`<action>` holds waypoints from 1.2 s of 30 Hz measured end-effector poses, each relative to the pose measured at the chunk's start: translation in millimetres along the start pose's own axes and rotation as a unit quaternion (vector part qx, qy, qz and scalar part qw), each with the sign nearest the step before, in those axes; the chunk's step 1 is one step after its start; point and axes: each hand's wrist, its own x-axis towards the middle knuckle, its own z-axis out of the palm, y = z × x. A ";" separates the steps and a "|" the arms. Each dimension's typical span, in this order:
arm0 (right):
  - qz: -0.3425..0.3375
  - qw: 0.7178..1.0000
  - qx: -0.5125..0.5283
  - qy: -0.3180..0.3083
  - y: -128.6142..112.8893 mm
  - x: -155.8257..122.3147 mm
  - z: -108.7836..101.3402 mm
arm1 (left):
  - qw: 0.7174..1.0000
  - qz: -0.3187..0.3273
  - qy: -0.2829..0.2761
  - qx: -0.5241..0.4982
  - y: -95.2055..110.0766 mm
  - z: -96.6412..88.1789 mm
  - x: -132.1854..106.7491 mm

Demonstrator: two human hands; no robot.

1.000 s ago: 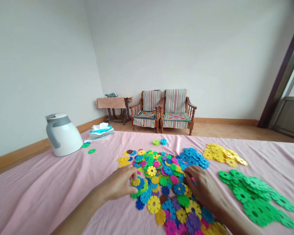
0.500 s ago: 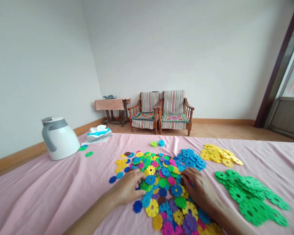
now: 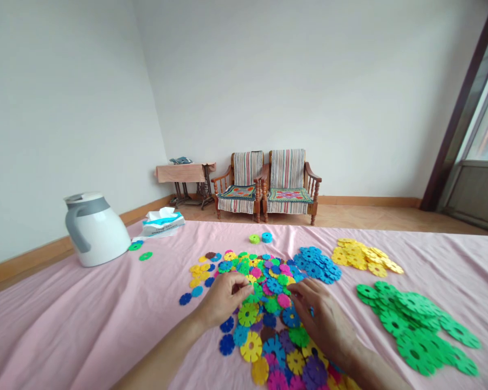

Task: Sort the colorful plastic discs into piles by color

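A mixed heap of notched plastic discs (image 3: 296,360) in several colours lies on the pink cloth between my hands. My left hand (image 3: 226,292) is over the heap's left side, thumb and fingers pinched together beside a green disc; what they hold, if anything, is hidden. On the right side of the heap, my right hand (image 3: 319,311) hangs palm down with bent fingers, a gap showing between thumb and forefinger. Its fingertips are close to a pink disc (image 3: 283,300), and I see nothing held in it. A yellow disc (image 3: 251,346) lies below my left hand.
Sorted piles of blue discs (image 3: 317,265), yellow discs (image 3: 361,255) and green discs (image 3: 417,327) lie to the right. Small light-green (image 3: 254,238) and blue stacks (image 3: 267,237) stand behind the heap. At left are a white jug (image 3: 100,233) and a tissue pack (image 3: 162,223).
My left hand has moved right and slightly up, its fingers closing into a pinch. My right hand has shifted a little left. A blue disc near my left fingers no longer shows.
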 end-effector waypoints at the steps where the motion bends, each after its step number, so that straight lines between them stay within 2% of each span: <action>1: 0.008 0.999 0.035 0.000 -6.1 -0.4 1.6 | 1.000 0.000 -0.007 -0.029 4.4 5.0 1.8; 4: 0.048 0.989 0.140 -0.010 -20.2 -1.2 6.0 | 0.990 0.002 -0.017 -0.139 13.8 21.3 5.9; 7: 0.098 0.979 0.180 -0.013 -22.1 1.6 3.6 | 0.980 0.007 -0.009 -0.199 13.1 30.4 7.4; 11: 0.155 0.972 0.174 0.026 -11.0 10.1 -13.4 | 0.980 -0.005 0.024 -0.195 -0.6 22.0 7.3; 14: 0.177 0.973 0.148 0.016 -6.6 12.0 -20.7 | 0.987 -0.027 0.023 -0.158 -10.9 7.6 5.2; 17: 0.122 0.989 0.085 0.004 -12.2 6.9 -13.3 | 0.998 -0.024 -0.021 -0.049 -13.1 -4.9 -0.9; 20: 0.045 0.998 0.029 -0.038 -23.4 -0.8 0.0 | 0.995 -0.004 -0.079 0.065 -8.0 -11.7 -9.0; 23: 0.023 0.997 -0.019 -0.075 -32.5 -4.6 8.7 | 0.987 0.010 -0.099 0.126 -1.4 -12.5 -14.2; 29: 0.002 0.989 -0.090 -0.119 -34.4 -1.9 14.4 | 0.984 -0.002 -0.106 0.144 1.8 -10.5 -14.1; 36: 0.002 0.992 -0.077 -0.102 -37.4 -5.9 14.8 | 0.986 -0.003 -0.118 0.120 -9.4 -10.4 -15.8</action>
